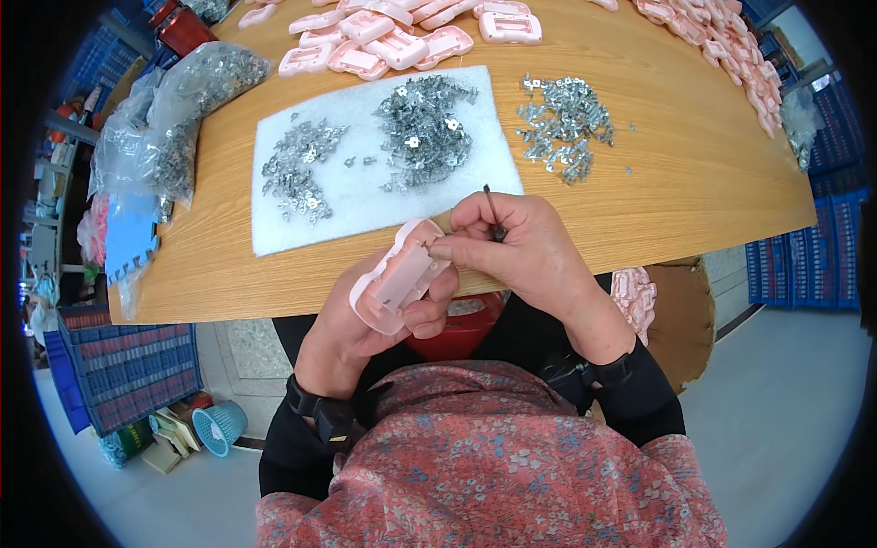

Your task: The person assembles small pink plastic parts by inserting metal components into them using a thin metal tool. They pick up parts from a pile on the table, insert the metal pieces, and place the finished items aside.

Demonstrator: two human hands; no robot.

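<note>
My left hand (352,315) is closed round a pink plastic casing (402,279), tilted in front of the table edge with its hollow compartment side up. At the casing's upper end the thumb and a finger of my right hand (525,247) pinch together; whatever they hold there is too small to make out. A thin dark tool (494,215), like a small screwdriver, is also held in my right hand and points up between its fingers. Beyond my hands a white foam sheet (356,205) bears two heaps of small metal clips (425,132).
More metal pieces (566,123) lie on the wooden table (639,201) right of the sheet. Pink casings (388,41) are piled at the back, others (722,41) at the far right. Clear bags of metal parts (178,119) stand at the left. A blue basket (219,427) is on the floor.
</note>
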